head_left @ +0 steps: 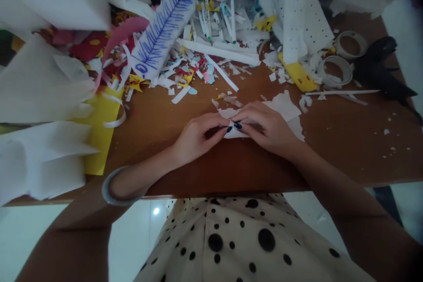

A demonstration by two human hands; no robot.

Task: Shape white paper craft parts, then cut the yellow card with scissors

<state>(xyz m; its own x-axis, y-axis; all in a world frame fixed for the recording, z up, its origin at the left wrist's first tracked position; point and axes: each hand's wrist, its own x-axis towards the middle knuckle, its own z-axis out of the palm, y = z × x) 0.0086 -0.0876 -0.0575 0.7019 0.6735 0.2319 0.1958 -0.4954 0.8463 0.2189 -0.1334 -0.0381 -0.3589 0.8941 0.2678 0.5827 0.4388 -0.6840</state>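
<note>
My left hand and my right hand meet over a small piece of white paper on the brown table. Both pinch it between thumb and fingertips, the dark-painted nails almost touching. A larger torn white sheet lies under and behind my right hand. A grey bangle sits on my left forearm.
Paper scraps and strips cover the far half of the table. A white paper feather with blue lines lies at the back left, a white dotted paper figure at the back, two tape rolls and black scissors at right, yellow paper at left.
</note>
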